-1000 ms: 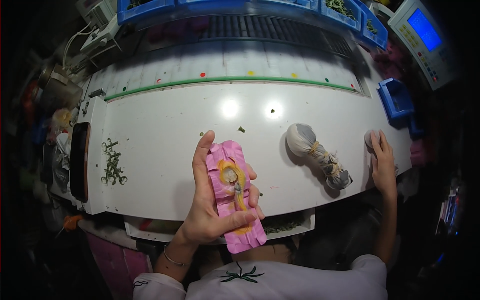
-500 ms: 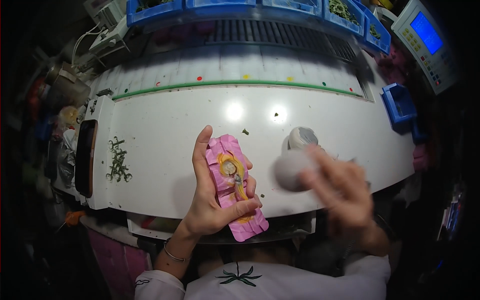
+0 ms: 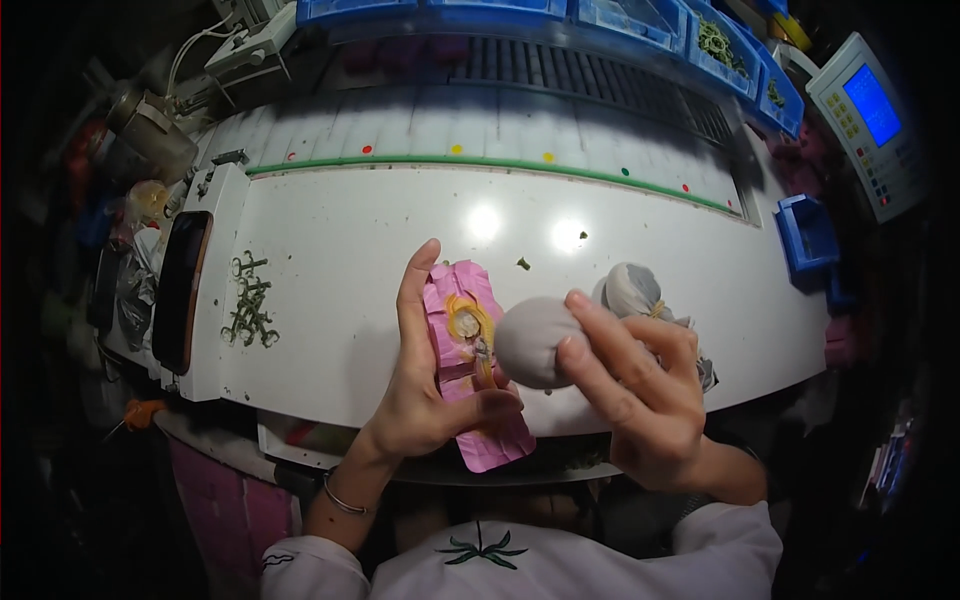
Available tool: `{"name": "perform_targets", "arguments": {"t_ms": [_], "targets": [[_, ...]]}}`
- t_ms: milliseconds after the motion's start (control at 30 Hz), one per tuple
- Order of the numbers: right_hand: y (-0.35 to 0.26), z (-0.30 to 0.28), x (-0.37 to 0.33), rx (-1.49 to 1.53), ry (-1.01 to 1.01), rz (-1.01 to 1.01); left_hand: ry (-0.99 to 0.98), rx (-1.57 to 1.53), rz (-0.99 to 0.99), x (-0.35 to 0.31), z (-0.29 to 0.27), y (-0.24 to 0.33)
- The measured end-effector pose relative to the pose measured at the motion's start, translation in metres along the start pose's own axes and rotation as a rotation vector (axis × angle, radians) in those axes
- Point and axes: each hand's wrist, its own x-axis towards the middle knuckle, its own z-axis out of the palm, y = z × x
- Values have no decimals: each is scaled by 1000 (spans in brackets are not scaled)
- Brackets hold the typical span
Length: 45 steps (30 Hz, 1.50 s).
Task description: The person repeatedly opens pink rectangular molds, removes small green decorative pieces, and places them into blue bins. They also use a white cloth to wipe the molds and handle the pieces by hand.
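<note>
My left hand (image 3: 405,395) is wrapped round a long pink block, which looks like a rubber mould (image 3: 458,283), tilted above the table's near edge. A yellow-stained hollow with pale material shows in its upper face. My right hand (image 3: 650,405) grips a round, grey cloth pouch (image 3: 535,345) with its fingertips, at the mould's right side. The pouch covers part of the mould and of my left fingers; whether they touch, I cannot tell. Behind my right hand lies a second pouch (image 3: 632,288), white and grey, tied at its neck, partly hidden by my fingers.
Several small green branched pieces (image 3: 252,305) lie on the white table (image 3: 330,225) at left, near a phone (image 3: 185,290). Blue bins (image 3: 640,20) line the back, and a small blue tray (image 3: 808,235) sits at right below a control panel (image 3: 872,120).
My right hand has brought the grey pouch left and slightly down to the mould, and its motion blur is mostly gone. My left hand keeps its hold. The whole view has shifted slightly.
</note>
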Motion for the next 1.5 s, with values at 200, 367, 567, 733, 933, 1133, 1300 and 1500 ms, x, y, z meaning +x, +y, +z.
{"name": "perform_targets", "arguments": {"t_ms": [200,367,567,733,933,1133,1300,1500], "targets": [[-3,4,-1,-25,-165,-18,-21,94,-13,2,1,-6],[-4,14,-11,-80,-146,-89,-76,148,-50,4,1,-5],[8,6,-10,-84,-158,14,-68,116,-100,7,10,-9],[9,9,-7,-36,-223,79,-85,150,-160,9,18,-6],[9,11,-5,-31,-196,122,-98,73,-158,14,25,-4],[4,-4,-15,173,-51,201,126,117,-61,13,7,-13],[-23,5,-30,206,-38,198,237,-25,122,12,6,-24],[-27,21,-43,103,-318,37,350,-230,151,15,19,-10]]}}
